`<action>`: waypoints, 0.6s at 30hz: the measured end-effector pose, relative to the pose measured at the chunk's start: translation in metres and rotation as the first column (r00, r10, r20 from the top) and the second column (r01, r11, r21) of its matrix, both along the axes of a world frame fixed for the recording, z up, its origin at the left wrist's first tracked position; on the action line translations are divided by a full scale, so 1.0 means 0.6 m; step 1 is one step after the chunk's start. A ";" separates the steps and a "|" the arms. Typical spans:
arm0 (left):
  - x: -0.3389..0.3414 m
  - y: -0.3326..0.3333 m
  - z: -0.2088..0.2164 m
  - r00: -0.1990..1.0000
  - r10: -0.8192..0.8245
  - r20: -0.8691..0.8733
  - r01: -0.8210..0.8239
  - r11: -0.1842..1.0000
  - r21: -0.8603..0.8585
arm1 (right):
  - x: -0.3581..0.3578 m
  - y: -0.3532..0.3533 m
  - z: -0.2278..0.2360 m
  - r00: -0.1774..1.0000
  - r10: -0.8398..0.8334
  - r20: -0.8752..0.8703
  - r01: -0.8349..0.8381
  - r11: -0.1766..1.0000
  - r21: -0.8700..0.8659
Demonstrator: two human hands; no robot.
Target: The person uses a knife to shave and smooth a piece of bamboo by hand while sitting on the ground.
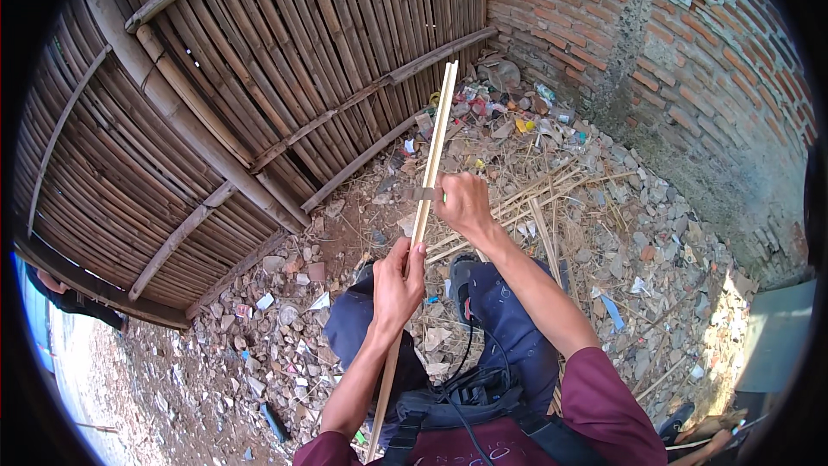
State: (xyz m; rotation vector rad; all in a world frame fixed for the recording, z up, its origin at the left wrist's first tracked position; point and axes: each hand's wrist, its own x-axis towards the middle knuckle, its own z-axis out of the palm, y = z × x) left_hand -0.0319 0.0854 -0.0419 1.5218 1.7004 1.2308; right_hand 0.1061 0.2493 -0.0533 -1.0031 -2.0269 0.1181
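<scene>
Maroon sleeves (595, 406) and dark blue trousers (504, 311) are nearest, with a black strap and cable (466, 388) at the waist. From there a long pale bamboo strip (429, 181) runs up from near the lower edge to the middle top of the view, a little tilted to the right.

Left hand (398, 280) is closed around the strip at its lower middle part, the thumb lying along it. Right hand (463, 203) is higher and just beside the strip; its fingers are curled at the place where a small grey blade (424, 194) crosses the strip, but how exactly the blade is held I cannot tell.

Under the knees the ground (285, 336) is covered with stones, rubble and small pieces of trash. More thin bamboo strips (543, 194) lie on the ground to the right of the hands. Farther away, a fence of bamboo slats (259, 60) stands on the left, and a red brick wall (655, 60) on the right.
</scene>
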 end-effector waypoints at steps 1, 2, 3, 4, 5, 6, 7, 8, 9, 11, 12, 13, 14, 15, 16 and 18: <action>-0.001 -0.002 0.002 1.000 0.006 -0.001 -0.006 1.000 0.025 | -0.004 -0.002 0.000 1.000 -0.013 -0.002 0.013 1.000 0.013; -0.002 -0.005 0.005 1.000 0.012 -0.001 -0.012 0.999 0.050 | -0.008 -0.003 0.000 1.000 -0.025 -0.004 0.025 0.999 0.025; -0.004 -0.008 0.006 1.000 0.015 -0.002 -0.015 0.999 0.050 | -0.013 -0.003 0.000 1.000 -0.022 -0.005 0.022 0.999 0.025; -0.003 -0.010 0.008 1.000 0.016 0.001 -0.016 0.999 0.047 | -0.015 0.001 -0.003 0.999 -0.035 -0.020 0.036 0.998 0.060; -0.003 -0.012 0.010 1.000 0.017 0.005 -0.017 0.999 0.044 | -0.016 0.006 -0.006 0.998 -0.047 -0.037 0.050 0.994 0.094; -0.003 -0.016 0.012 1.000 0.016 0.005 -0.016 0.999 0.047 | -0.015 0.011 -0.009 0.998 -0.047 -0.036 0.051 0.994 0.098; -0.003 -0.022 0.014 0.999 0.016 0.028 -0.017 1.000 0.010 | -0.014 0.016 -0.012 0.997 -0.061 -0.058 0.064 0.996 0.054; -0.003 -0.028 0.015 0.999 0.017 0.050 -0.016 1.000 -0.026 | -0.012 0.022 -0.014 0.994 -0.074 -0.078 0.076 0.997 0.011; -0.004 -0.037 0.010 0.999 0.018 0.051 -0.017 1.000 -0.025 | -0.004 0.035 -0.017 0.994 -0.074 -0.078 0.075 0.997 0.012; -0.004 -0.059 0.007 0.997 -0.009 0.082 0.014 0.998 -0.059 | 0.019 0.063 -0.020 0.989 -0.124 -0.082 0.124 0.992 -0.008; -0.008 -0.071 0.010 0.999 0.001 0.034 0.001 0.999 -0.049 | 0.016 0.065 -0.030 0.989 -0.139 -0.051 0.140 0.990 0.014; -0.012 -0.084 0.021 0.999 0.021 0.050 -0.017 0.997 -0.071 | 0.009 0.067 -0.033 0.989 -0.137 -0.052 0.138 0.990 0.020; -0.019 -0.093 0.016 0.999 0.012 0.047 -0.008 0.996 -0.090 | 0.007 0.067 -0.033 0.987 -0.145 -0.065 0.144 0.989 -0.016; -0.026 -0.103 0.010 0.999 0.004 0.044 0.001 0.994 -0.109 | 0.006 0.070 -0.032 0.985 -0.153 -0.077 0.149 0.987 -0.051; -0.029 -0.112 0.009 0.999 0.002 0.045 0.002 0.994 -0.106 | 0.010 0.075 -0.026 0.975 -0.199 -0.099 0.200 0.980 0.004; -0.031 -0.132 0.014 0.999 -0.004 0.042 0.010 0.988 -0.157 | 0.014 0.077 -0.019 0.974 -0.202 -0.108 0.203 0.979 0.002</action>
